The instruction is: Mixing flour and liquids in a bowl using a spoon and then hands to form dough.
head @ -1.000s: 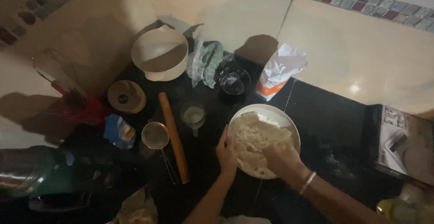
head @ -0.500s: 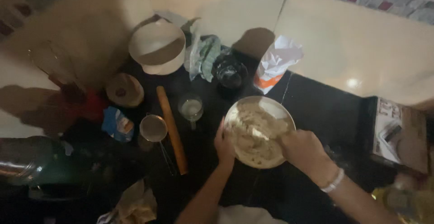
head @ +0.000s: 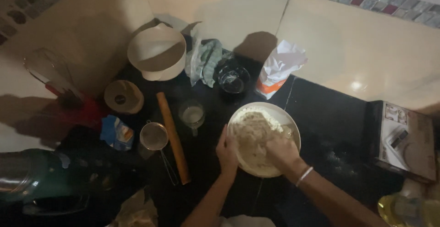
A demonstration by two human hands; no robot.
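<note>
— Where does the dough (head: 254,137) sit right now?

— In the pale round bowl (head: 289,119) on the dark desk (head: 330,117), just right of the wooden rolling pin (head: 173,137) and in front of the flour bag (head: 277,69)

— And the hands?

— The left hand (head: 227,152) lies flat against the bowl's near-left rim, grip loose and open, only bracing. The right hand (head: 280,151) is down in the dough with the fingers curled into it, so its grip looks partly closed around a clump; how tightly, I cannot tell in this dim light

— How would you knead it well from here?

— I'd judge: keep the left hand pressed on the rim so the bowl doesn't skate, fold from the far edge toward the wrist, and gather the dry flour near the far rim. The glass of pale liquid (head: 192,114) is near if it looks crumbly
</note>
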